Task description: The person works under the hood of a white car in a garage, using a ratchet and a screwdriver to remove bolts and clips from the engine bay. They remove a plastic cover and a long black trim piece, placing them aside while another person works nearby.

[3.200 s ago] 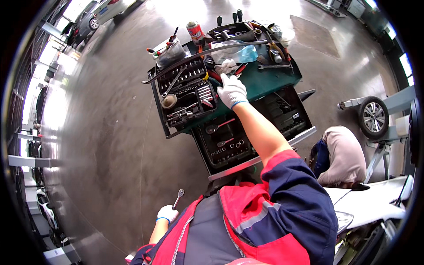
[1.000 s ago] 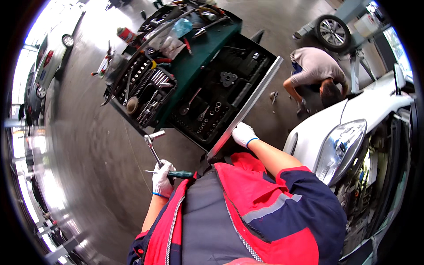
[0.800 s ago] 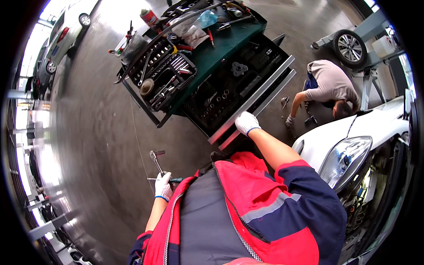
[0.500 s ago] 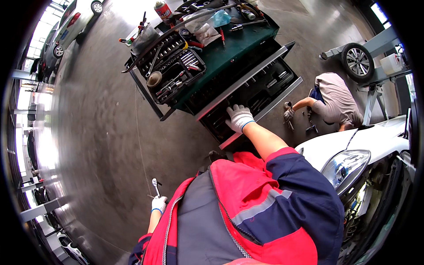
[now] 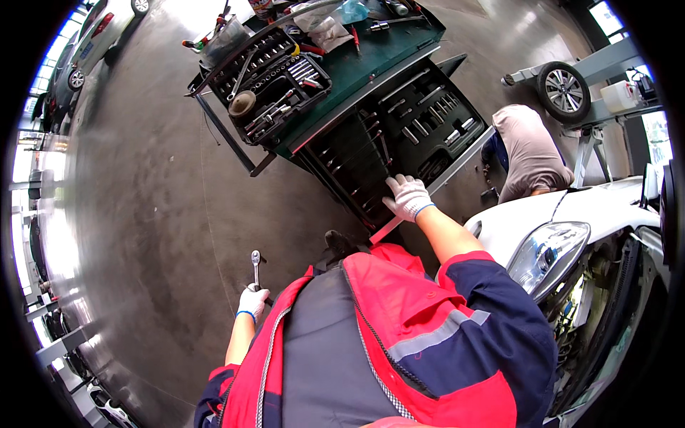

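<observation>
My left hand (image 5: 252,299), in a white knit glove, is closed around the handle of a chrome ratchet wrench (image 5: 256,265), its head pointing up and away from me. Over the near edge of a pulled-out tool drawer (image 5: 457,170) is my right hand (image 5: 408,197), gloved too. Its fingers reach in over the dark insert, bent a little and apart, and I see no tool between them. Sockets (image 5: 421,127) and slim bars lie in the drawer's right part; several wrenches (image 5: 382,146) lie in its middle.
The green tool cart (image 5: 385,60) carries an open socket case (image 5: 285,93), a plastic tub of tools (image 5: 227,43) and bags. At right, a person (image 5: 531,150) crouches beside a white car (image 5: 492,221) with its engine bay exposed. A wheel (image 5: 564,91) rests on a lift arm.
The upper drawer has gone back toward the cart, exposing more of the lower one. My right hand has shifted slightly right. The ratchet wrench has moved down a little and turned in my left hand.
</observation>
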Demonstrator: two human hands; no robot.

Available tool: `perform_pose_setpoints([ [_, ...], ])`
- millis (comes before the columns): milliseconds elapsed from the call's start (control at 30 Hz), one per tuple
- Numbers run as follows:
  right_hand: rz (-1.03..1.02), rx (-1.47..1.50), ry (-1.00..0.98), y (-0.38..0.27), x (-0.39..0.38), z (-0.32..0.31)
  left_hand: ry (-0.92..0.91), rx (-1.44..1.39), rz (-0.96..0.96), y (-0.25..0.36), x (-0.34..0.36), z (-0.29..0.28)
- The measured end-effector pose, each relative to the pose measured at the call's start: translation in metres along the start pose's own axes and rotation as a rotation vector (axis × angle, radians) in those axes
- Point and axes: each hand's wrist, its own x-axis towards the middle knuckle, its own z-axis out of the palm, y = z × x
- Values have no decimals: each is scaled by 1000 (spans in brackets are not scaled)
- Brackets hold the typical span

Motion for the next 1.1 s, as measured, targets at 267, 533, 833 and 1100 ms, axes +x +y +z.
perform_pose_setpoints([
  [267, 54, 26, -115, 0, 27, -14, -121, 82, 14, -15, 16, -2],
  [533, -69, 12, -39, 2, 9, -18, -45, 30, 10, 14, -5, 7],
  [833, 376, 323, -430, 32, -34, -7, 114, 102, 321, 112, -4, 27],
  [1100, 318, 385, -197, -4, -38, -22, -136, -55, 798, 215, 8, 39],
])
